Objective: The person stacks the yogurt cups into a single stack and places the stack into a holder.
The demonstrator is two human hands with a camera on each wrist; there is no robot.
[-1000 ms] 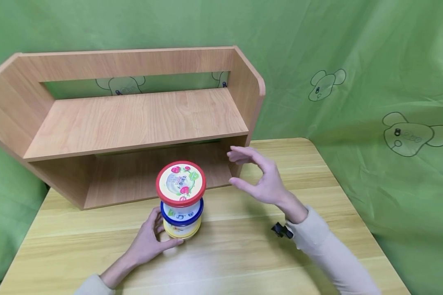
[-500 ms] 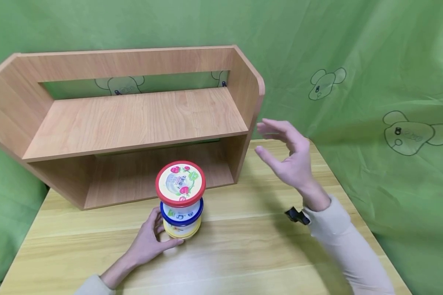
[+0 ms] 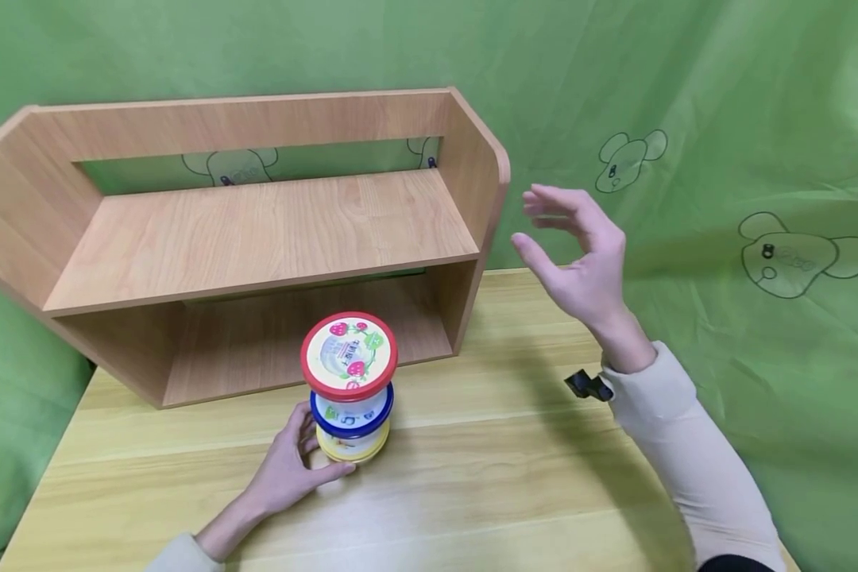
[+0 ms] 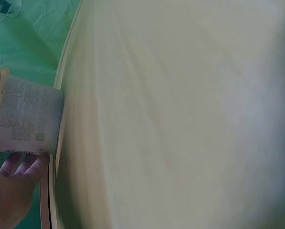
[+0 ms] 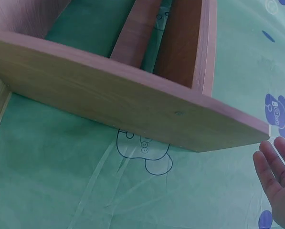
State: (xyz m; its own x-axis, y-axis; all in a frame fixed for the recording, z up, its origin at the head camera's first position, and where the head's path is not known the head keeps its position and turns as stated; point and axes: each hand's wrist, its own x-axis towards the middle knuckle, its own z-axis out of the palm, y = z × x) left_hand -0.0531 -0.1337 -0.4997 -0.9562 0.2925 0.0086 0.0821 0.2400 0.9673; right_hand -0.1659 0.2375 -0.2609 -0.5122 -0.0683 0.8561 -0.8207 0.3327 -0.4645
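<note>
Three round plastic tubs stand stacked on the table in front of the shelf. On top is the red-lidded tub (image 3: 349, 356), its lid printed with strawberries. Below it sits the blue-lidded tub (image 3: 352, 429), and at the bottom the yellow-lidded tub (image 3: 350, 454); the upper ones hide much of both. My left hand (image 3: 282, 469) holds the bottom tub from the left, thumb in front and fingers behind. The left wrist view shows this tub's printed wall (image 4: 30, 117). My right hand (image 3: 582, 258) is raised beside the shelf's right end, fingers loosely bent, holding nothing.
A two-tier wooden shelf (image 3: 279, 230) stands at the back of the wooden table (image 3: 457, 492). Its right side panel (image 5: 109, 100) lies near my right hand. Green cloth (image 3: 686, 95) with mouse-like drawings hangs behind and to the right. A black clip (image 3: 588, 386) is by the right cuff.
My right hand has moved away from the stack, up and to the right, past the shelf's right end. The left hand and the tubs have stayed in place.
</note>
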